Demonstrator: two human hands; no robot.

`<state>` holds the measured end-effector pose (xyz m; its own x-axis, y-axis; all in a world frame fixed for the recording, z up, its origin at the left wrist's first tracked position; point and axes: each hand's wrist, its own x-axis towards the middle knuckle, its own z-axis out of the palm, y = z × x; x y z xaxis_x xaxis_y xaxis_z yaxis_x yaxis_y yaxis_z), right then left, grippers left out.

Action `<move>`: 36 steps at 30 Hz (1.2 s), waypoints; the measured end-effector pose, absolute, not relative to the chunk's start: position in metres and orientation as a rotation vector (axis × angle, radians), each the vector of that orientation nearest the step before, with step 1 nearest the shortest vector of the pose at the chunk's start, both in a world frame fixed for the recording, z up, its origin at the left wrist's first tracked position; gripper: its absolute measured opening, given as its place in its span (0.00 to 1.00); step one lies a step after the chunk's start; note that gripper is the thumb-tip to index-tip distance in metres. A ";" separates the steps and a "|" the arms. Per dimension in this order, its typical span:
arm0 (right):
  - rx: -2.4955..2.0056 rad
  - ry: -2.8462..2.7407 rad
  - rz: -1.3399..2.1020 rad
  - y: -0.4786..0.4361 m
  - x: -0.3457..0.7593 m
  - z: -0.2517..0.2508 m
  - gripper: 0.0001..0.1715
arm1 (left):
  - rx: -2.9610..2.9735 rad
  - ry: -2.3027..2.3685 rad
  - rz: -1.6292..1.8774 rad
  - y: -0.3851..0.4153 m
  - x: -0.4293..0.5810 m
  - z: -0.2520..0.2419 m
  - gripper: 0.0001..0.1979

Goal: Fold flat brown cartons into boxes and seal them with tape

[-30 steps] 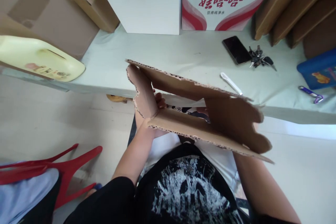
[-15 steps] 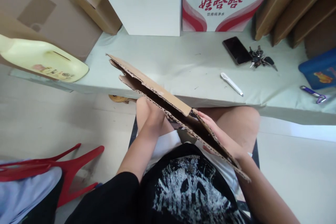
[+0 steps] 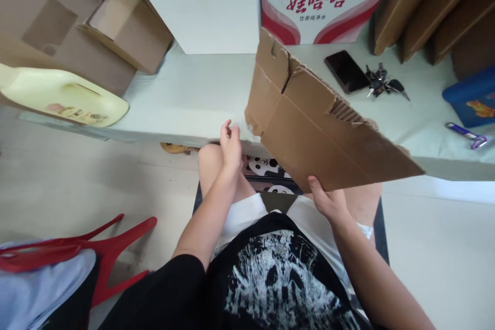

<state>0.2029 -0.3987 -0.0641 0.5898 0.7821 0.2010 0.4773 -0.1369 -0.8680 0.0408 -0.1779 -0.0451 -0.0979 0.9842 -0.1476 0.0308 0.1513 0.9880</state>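
A brown flattened cardboard box (image 3: pixel 313 124), creased and with a torn, ragged upper edge, tilts over the front of the table. My right hand (image 3: pixel 329 202) grips its lower edge, thumb on the near face and fingers behind. To the left of the cardboard, my left hand (image 3: pixel 231 148) is raised above my knee, its fingers loosely bent and apart. It touches no cardboard, and I see nothing in it.
On the pale-covered table (image 3: pixel 209 87) stand white cartons (image 3: pixel 201 15), a phone (image 3: pixel 347 71), keys (image 3: pixel 382 82) and a blue container (image 3: pixel 472 97). A purple-handled tool (image 3: pixel 466 135) lies at right. A yellow jug (image 3: pixel 65 95) and cardboard boxes (image 3: pixel 127 28) sit left; a red chair (image 3: pixel 112 252) is below.
The cardboard has swung up and right, turning from edge-on to show its broad face. My left hand has come away from it. The white cutter on the table is now hidden.
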 end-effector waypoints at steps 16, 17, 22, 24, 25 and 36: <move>-1.672 -0.667 0.256 -0.351 0.211 -0.048 0.26 | 1.727 0.908 0.820 -0.215 0.070 -0.029 0.25; -1.688 -0.627 0.242 -0.349 0.215 -0.048 0.27 | 1.719 0.920 0.816 -0.211 0.071 -0.032 0.24; -1.802 -0.522 0.153 -0.344 0.243 -0.045 0.33 | 1.687 0.918 0.770 -0.196 0.099 -0.039 0.24; -1.848 -0.504 0.166 -0.338 0.258 -0.040 0.36 | 1.692 0.862 0.737 -0.192 0.120 -0.037 0.25; -1.868 -0.483 0.169 -0.334 0.266 -0.038 0.38 | 1.702 0.822 0.720 -0.191 0.131 -0.036 0.25; -1.835 -0.483 -0.024 -0.285 0.336 -0.053 0.32 | 1.800 0.613 0.646 -0.186 0.198 -0.022 0.18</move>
